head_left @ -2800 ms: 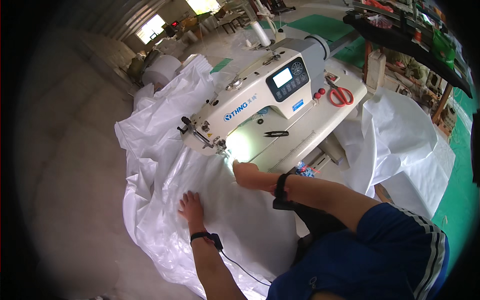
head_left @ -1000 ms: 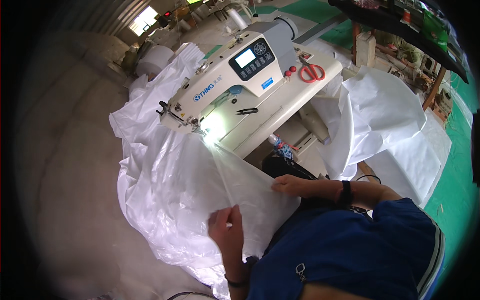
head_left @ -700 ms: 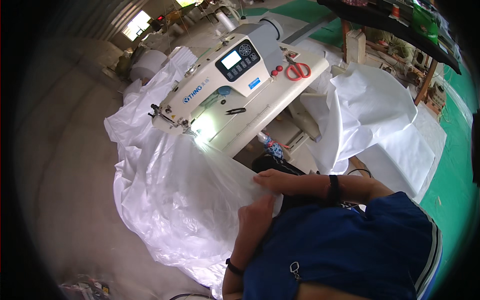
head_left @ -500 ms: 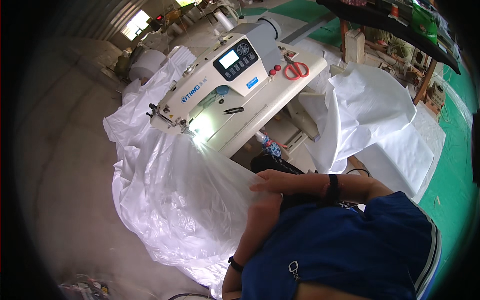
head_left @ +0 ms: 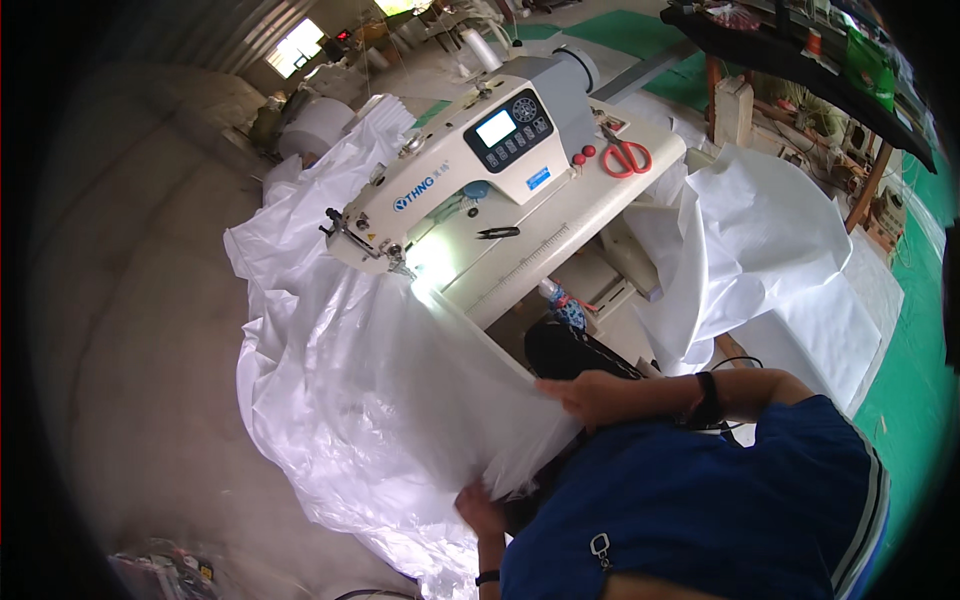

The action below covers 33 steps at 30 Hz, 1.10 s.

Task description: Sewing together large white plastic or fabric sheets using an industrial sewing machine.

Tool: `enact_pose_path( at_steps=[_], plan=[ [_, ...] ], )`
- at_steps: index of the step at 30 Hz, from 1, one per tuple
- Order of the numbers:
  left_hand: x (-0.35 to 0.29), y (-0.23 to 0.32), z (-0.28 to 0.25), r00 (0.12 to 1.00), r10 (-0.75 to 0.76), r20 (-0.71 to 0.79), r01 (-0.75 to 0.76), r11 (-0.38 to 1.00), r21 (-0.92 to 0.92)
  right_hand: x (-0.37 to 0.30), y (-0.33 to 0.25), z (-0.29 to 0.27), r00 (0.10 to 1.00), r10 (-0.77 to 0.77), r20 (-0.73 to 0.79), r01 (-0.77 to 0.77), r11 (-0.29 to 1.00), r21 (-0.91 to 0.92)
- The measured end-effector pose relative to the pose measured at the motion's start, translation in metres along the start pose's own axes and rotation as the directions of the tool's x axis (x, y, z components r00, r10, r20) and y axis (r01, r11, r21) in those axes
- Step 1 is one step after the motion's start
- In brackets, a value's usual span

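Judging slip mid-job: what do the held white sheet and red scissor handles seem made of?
Held white sheet: probably plastic film or coated fabric, glossy; crisp creases and bright highlights suggest it, though which is unclear. Red scissor handles: likely smooth plastic, from their even, solid colour.

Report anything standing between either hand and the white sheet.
Nothing visible does: the right hand pinches the edge of the white sheet, and the blurred left hand is at its near side, with no object showing between.

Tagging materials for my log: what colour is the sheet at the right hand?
The sheet is white, seen best in the head view.
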<state>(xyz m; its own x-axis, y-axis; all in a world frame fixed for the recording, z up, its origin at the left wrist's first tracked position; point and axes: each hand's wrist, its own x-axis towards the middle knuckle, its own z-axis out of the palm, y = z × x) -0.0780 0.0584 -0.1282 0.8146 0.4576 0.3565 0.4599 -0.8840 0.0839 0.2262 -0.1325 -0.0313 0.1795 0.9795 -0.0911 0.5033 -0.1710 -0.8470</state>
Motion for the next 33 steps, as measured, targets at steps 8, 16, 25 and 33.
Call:
enact_pose_path(
  at_steps=[8, 16, 25, 33],
  plan=[
    [-0.014, -0.084, -0.082, 0.651, -0.648, -0.395, 0.645, 0.747, -0.161, 0.078, -0.003, 0.06, 0.967, -0.219, 0.133, 0.231, 0.97, -0.079],
    [0.06, -0.088, -0.076, 0.62, -0.722, -0.308, 0.227, 0.54, -0.81, 0.118, -0.002, 0.049, 0.999, 0.035, 0.025, -0.039, 0.978, 0.205],
    [0.106, -0.125, -0.048, 0.701, -0.554, -0.45, 0.302, 0.801, -0.516, 0.163, -0.007, 0.038, 0.977, -0.068, -0.2, 0.052, 0.995, -0.081],
    [0.151, -0.172, -0.031, 0.838, -0.448, -0.313, 0.408, 0.894, -0.186, 0.204, -0.024, 0.017, 0.94, -0.088, -0.329, -0.087, 0.873, -0.481]
  ],
)
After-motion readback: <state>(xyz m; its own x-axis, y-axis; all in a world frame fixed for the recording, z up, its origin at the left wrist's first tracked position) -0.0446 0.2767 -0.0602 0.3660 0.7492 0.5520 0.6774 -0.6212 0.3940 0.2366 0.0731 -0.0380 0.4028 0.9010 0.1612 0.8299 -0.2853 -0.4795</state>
